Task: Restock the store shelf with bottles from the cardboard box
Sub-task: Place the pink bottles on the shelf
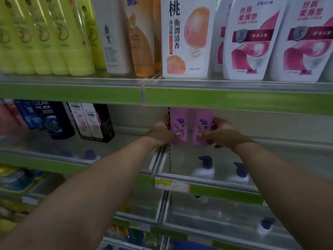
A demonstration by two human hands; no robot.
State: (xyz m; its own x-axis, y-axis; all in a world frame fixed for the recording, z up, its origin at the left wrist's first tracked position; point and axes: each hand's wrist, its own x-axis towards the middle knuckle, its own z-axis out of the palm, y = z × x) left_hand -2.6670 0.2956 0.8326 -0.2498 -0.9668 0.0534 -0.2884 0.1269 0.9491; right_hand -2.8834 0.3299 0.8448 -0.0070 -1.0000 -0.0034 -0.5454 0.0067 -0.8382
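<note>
Gripping two pink bottles (178, 123) (both upright).

A single wide-angle head camera faces the store shelf (234, 100) front-on at close range, pitched slightly down across its tiers.

The left forearm (90, 186) and right forearm (281, 177) are bare and reach forward, converging. The left hand (160, 131) curls around the left pink bottle (178, 126), thumb low on its front. The right hand (222, 131) grips the right pink bottle (201, 129) from its right side, thumb across the lower front.
</note>
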